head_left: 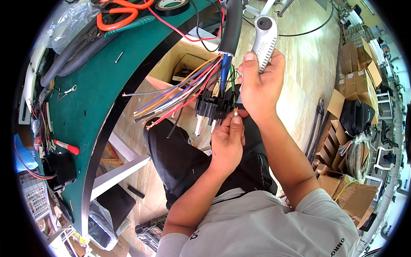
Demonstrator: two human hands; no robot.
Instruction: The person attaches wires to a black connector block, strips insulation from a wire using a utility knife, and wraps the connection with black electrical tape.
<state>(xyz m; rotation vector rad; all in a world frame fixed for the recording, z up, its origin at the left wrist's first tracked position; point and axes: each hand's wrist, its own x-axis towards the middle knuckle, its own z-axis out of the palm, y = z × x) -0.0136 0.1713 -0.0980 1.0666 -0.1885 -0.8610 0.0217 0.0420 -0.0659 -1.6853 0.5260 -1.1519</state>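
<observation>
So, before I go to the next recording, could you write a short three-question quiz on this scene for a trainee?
1. Which hand holds the grey-handled tool?
2. True or false: the coloured wires fan out from the end of the thick black cable.
3. Where does the red marker lie? A) on the floor; B) on the green tabletop; C) in the person's lap.

Key: 1. The right hand. 2. True. 3. B.
</observation>
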